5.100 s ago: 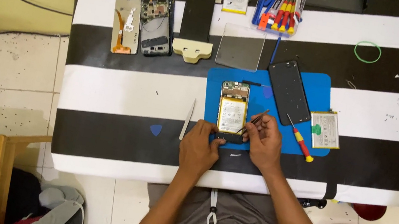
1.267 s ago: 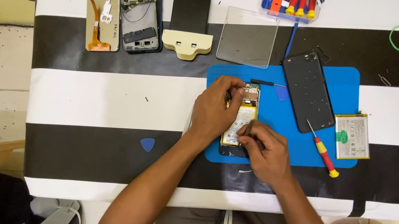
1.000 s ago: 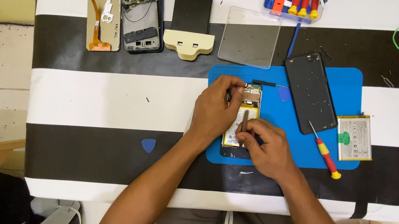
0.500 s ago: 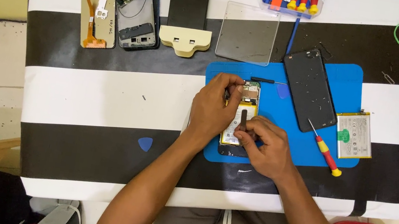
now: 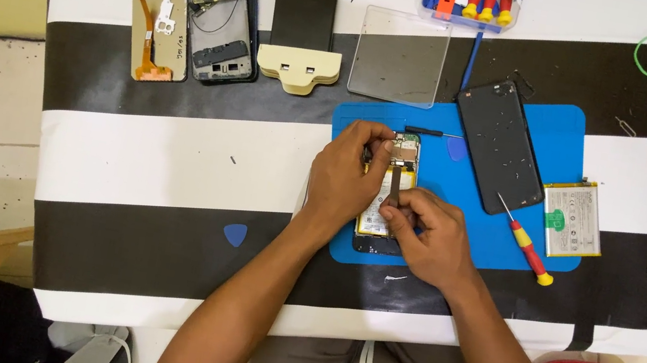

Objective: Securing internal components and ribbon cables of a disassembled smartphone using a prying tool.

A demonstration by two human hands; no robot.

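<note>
Between both hands, an opened phone [image 5: 389, 186] lies gripped: left hand [image 5: 344, 178] clasps its edge, right hand [image 5: 430, 236] pinches its brown ribbon cable [image 5: 396, 183].

Dark rectangular phone screen [image 5: 501, 141] lying tilted on the blue mat [image 5: 563, 134]; just right, a white battery [image 5: 572, 220] bearing a green label; clear rectangular panel [image 5: 400, 56] above the mat.

The blue mat [image 5: 542, 131] looks like matt, smooth rubber or silicone. The striped table cover [image 5: 150, 170] is slightly glossy, vinyl-like, with scuffs. The opened phone [image 5: 389, 186] shows bare metal bits and a thin brownish flex strip. The dark screen panel [image 5: 498, 152] is glossy glass, dusty. The screwdriver [image 5: 525, 244] has a shiny metal shaft and plastic handle. The clear sheet [image 5: 400, 56] looks like smooth plastic.
</note>
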